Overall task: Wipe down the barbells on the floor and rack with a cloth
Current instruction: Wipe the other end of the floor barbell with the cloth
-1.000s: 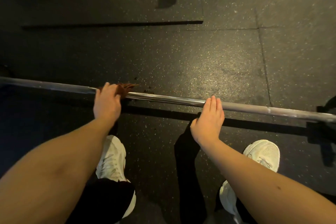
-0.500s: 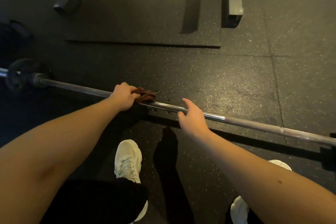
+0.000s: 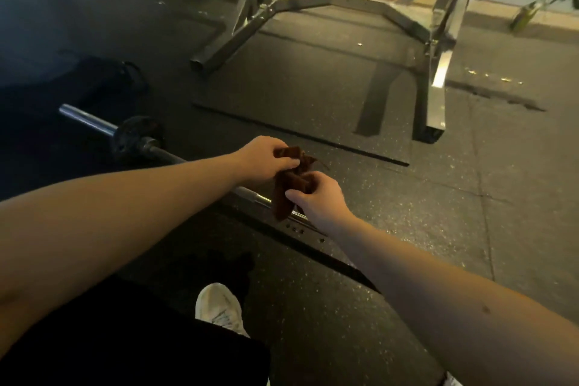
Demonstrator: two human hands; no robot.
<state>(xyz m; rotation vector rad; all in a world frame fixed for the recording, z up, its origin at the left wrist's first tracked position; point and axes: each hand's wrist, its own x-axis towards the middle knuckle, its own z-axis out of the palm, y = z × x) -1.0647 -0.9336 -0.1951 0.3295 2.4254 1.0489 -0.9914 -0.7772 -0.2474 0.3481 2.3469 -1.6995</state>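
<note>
the left hand (image 3: 266, 160) is pinching the top end of the brown cloth (image 3: 286, 189) and the right hand (image 3: 316, 199) is gripping a fold lower down, just above the barbell (image 3: 163, 152) lying on the rubber floor (image 3: 407, 213), and the cloth, looking soft and limp, is probably needing bunching around the stiff, heavy shaft.

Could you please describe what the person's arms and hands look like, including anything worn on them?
Both forearms are bare up to the frame edge, with no sleeves showing. The left hand and right hand wear no gloves, and no watch, bracelet or ring is visible. A small dark spot marks the right forearm. Lower down, a black garment and a pale shoe show.
</note>
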